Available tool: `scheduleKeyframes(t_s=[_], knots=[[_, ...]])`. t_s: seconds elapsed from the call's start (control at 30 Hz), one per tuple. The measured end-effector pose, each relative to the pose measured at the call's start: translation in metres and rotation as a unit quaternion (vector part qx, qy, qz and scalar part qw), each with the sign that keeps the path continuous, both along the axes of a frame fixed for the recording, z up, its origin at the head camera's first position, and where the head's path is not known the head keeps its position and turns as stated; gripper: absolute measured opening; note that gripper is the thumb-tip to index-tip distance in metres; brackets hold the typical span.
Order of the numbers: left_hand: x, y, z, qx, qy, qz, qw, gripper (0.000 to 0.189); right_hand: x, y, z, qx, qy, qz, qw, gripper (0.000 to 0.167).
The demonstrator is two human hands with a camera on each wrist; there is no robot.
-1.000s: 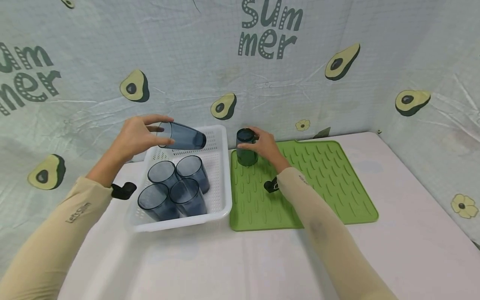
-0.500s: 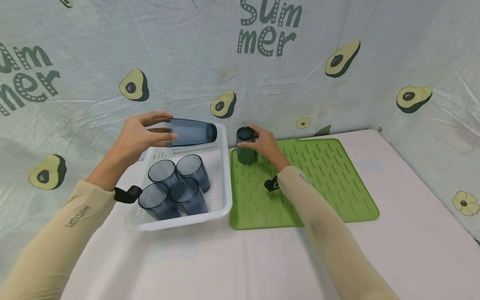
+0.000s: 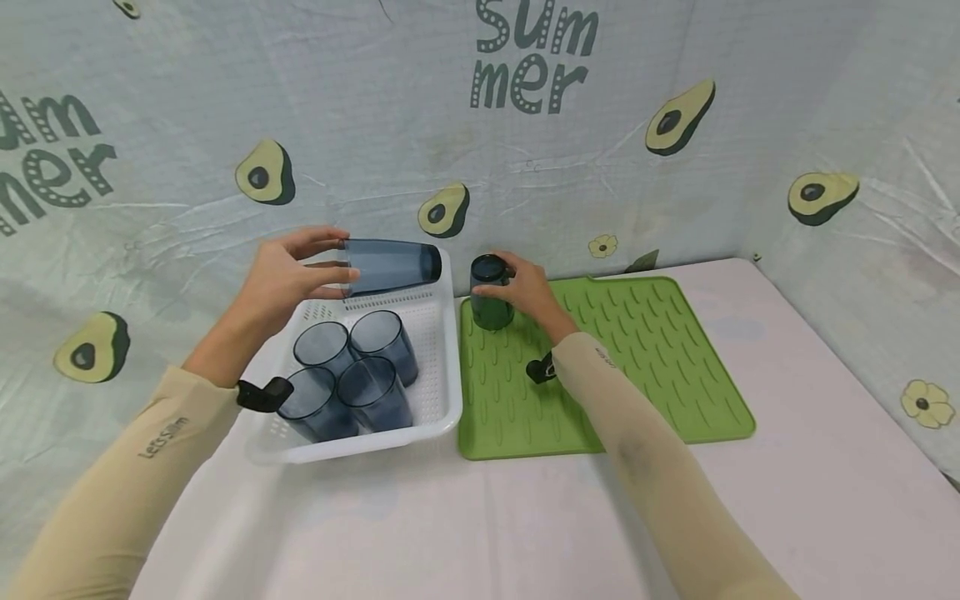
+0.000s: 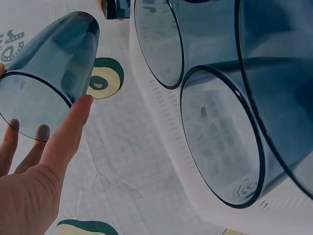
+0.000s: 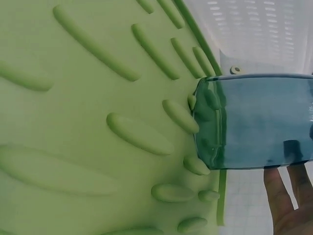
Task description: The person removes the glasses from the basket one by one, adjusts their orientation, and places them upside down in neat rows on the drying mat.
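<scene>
My left hand (image 3: 288,271) grips a blue glass tumbler (image 3: 393,265) near its rim. That tumbler lies on its side in the air above the back of the white basket (image 3: 455,392), base pointing right. In the left wrist view, thumb and fingers span the tumbler's (image 4: 58,54) mouth end. On the back left corner of the green drying mat (image 3: 645,358), my right hand (image 3: 531,287) holds another blue tumbler (image 3: 491,310), upside down with its thick base up. The right wrist view has this tumbler's (image 5: 259,122) rim against the mat, fingertips at its side.
Several more blue tumblers (image 3: 375,396) stand mouth up in the left and front of the basket, close together. The basket's right side borders the mat. Both are on a white-covered table (image 3: 450,533), and a printed cloth (image 3: 540,183) hangs directly behind.
My left hand has shifted a little to the right with its tumbler, which has gone from tilted base down to nearly level. The right hand stays on its tumbler on the mat.
</scene>
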State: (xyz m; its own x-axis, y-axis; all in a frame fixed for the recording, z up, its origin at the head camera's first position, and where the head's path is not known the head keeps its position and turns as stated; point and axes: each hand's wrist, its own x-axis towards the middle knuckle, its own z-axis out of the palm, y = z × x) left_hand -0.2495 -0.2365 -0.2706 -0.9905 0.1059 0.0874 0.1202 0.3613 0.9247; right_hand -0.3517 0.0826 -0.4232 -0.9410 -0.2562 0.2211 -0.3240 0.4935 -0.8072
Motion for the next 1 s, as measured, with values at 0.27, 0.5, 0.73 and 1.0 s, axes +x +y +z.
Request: scheduleKeyframes(t_s=[0.27,0.5,0.73,1.0], knots=[[0.0,0.001,-0.003,0.055,-0.004,-0.003,0.9985,0.059,-0.004,0.009,0.006,-0.007,-0.012,0.017,0.9998,0.078],[0.002,0.003,-0.005,0.076,-0.017,-0.001,0.997,0.061,-0.006,0.023,0.019,-0.022,-0.061,0.079,0.9948,0.072],[0.001,0.008,-0.006,0.103,-0.024,-0.004,0.9944,0.061,0.001,0.023,0.038,-0.114,0.042,0.1,0.9876,0.057],[0.002,0.01,-0.009,0.157,-0.012,-0.02,0.9873,0.05,0.01,0.009,0.054,-0.245,0.058,0.238,0.9382,0.058]])
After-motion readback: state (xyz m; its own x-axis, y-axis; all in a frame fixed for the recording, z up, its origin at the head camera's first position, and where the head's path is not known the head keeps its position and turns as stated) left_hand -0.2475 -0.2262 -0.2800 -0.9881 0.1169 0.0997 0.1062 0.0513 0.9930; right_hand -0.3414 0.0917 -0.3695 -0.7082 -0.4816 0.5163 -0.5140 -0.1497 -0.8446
